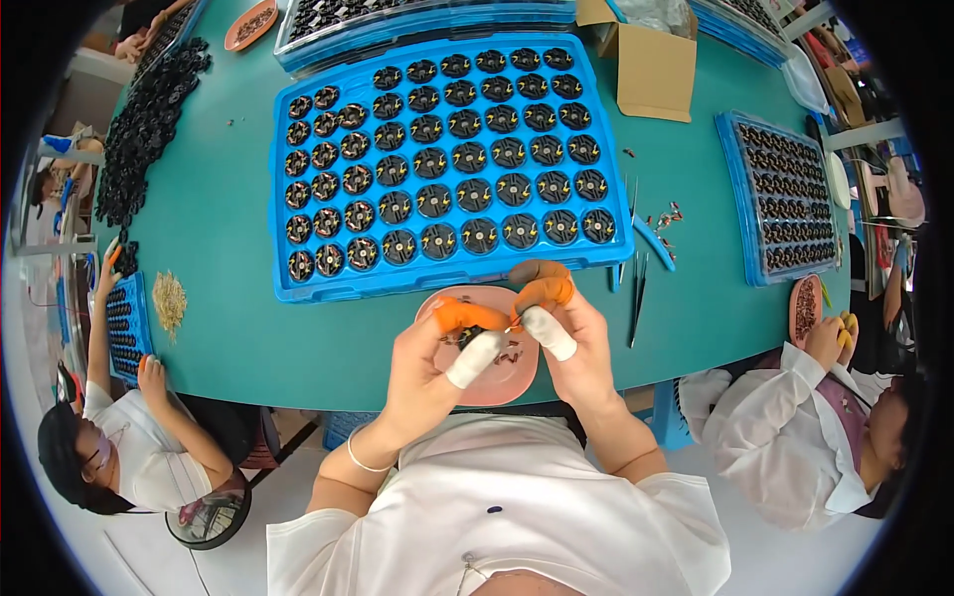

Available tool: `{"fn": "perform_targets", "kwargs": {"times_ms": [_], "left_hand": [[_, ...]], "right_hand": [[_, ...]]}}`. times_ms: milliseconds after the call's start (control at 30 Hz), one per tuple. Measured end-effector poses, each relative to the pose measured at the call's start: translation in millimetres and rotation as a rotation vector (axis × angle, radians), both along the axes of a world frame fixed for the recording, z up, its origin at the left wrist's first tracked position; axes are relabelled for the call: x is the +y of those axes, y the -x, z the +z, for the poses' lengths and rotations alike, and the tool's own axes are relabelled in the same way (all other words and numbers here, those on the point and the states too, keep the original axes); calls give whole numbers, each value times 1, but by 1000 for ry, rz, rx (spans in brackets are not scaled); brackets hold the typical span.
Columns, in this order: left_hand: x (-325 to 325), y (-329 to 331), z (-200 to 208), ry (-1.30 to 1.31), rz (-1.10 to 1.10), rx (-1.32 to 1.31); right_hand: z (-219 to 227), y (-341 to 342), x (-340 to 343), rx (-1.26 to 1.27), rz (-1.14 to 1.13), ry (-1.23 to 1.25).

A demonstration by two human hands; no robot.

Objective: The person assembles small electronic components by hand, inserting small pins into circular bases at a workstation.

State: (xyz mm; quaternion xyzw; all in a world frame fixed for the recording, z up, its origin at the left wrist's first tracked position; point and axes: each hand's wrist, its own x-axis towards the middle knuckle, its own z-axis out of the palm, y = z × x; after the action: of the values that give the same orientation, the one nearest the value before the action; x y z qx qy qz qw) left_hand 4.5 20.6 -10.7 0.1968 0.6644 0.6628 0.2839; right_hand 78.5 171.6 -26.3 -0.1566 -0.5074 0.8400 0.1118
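My left hand [422,358] and my right hand [576,348] meet over a pink dish [507,387] at the table's near edge. Orange covers are on some fingertips and white ones on both thumbs. A dark part [465,336] shows between my left thumb and fingers, mostly hidden by them; it resembles the round black parts in the tray. My right thumb and finger pinch a tiny reddish piece [513,323], too small to name. Small brownish-red bits lie in the dish. Just beyond stands a blue tray [288,286] with rows of round black parts [437,238] bearing yellow or reddish pieces.
Right of the tray lie tweezers [639,298], blue-handled pliers [653,243] and loose small parts [671,216]. Behind are a cardboard box [656,74] and stacked trays [427,18]. Black parts [149,129] are heaped at left. Co-workers sit on both sides, near other trays [780,199].
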Motion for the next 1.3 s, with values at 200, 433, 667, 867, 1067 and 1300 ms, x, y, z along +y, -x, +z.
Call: {"fn": "perform_targets", "kwargs": {"times_ms": [200, 433, 667, 867, 1067, 1300], "left_hand": [[3, 4, 5, -27, 12, -18], [10, 3, -1, -156, -58, -197], [17, 1, 11, -177, 66, -264], [14, 1, 8, -158, 125, -257], [15, -1, 10, -166, 127, -276], [11, 0, 9, -154, 95, -283]], "right_hand": [[2, -2, -1, 14, 31, -64], [4, 2, -3, 42, -34, 18], [-8, -3, 8, 157, -6, -531], [-7, -8, 10, 119, -45, -665], [0, 0, 7, 153, -52, -682], [-4, -5, 5, 119, -92, -811]]}}
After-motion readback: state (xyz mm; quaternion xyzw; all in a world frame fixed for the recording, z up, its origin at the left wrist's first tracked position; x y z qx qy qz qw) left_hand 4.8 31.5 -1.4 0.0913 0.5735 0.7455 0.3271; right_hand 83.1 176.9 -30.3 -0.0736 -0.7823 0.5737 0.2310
